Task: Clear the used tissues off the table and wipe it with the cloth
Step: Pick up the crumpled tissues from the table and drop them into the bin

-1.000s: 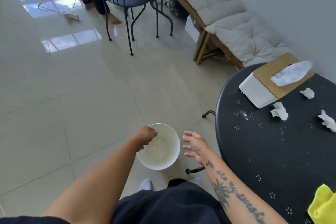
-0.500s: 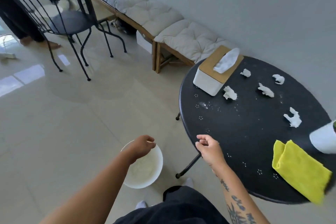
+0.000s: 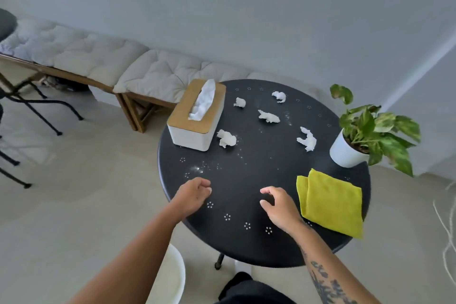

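The round black table (image 3: 259,205) filled the view, where half a second earlier it had sat off to the right with the person's left hand low over the white bin (image 3: 170,276) on the floor. That bin lay at the near left, just under the table's edge and half hidden by the left forearm. Both hands had come up over the near part of the tabletop, which suggested the gathering of tissues was about to begin, with none cleared yet.

At the far left of the table stood the tissue box (image 3: 197,116); at the far right, a potted plant (image 3: 362,136). The yellow cloth (image 3: 333,202) lay folded and untouched at the near right, just beside the right hand.

Five crumpled tissues (image 3: 226,138) were scattered across the far half, well apart from either hand (the nearest one lay just beside the box).

The left hand (image 3: 192,195) hovered with fingers loosely curled and nothing in it; the right hand (image 3: 278,205) was likewise empty, thumb and fingers parted in a narrow pinch.
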